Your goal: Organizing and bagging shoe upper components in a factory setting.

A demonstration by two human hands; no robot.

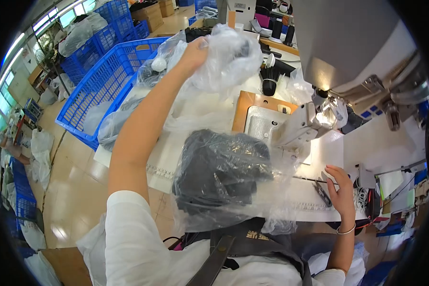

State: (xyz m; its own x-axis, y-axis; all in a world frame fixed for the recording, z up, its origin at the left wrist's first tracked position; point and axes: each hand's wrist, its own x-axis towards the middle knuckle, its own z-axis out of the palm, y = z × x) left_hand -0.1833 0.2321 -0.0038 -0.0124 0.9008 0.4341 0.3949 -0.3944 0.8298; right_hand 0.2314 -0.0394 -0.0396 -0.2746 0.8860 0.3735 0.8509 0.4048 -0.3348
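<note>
My left hand (195, 55) reaches far across the table, its fingers closed on a crumpled clear plastic bag (229, 59). Most of those fingers are hidden by the film. At the table's front edge, close to me, lies a clear bag of dark folded fabric pieces (219, 174). My right hand (341, 190) rests low at the right with fingers apart and nothing in them. Just left of it lies a pair of small dark thread snips (322, 193). The sewing machine (314, 119) stands between my hands, its lamp lit.
A blue plastic crate (95, 95) stands at the table's left edge with plastic bags beside it. Black thread cones (270, 81) stand behind the machine. A ruler strip (159, 172) runs along the front edge. Blue crates (114, 21) are stacked at the far left.
</note>
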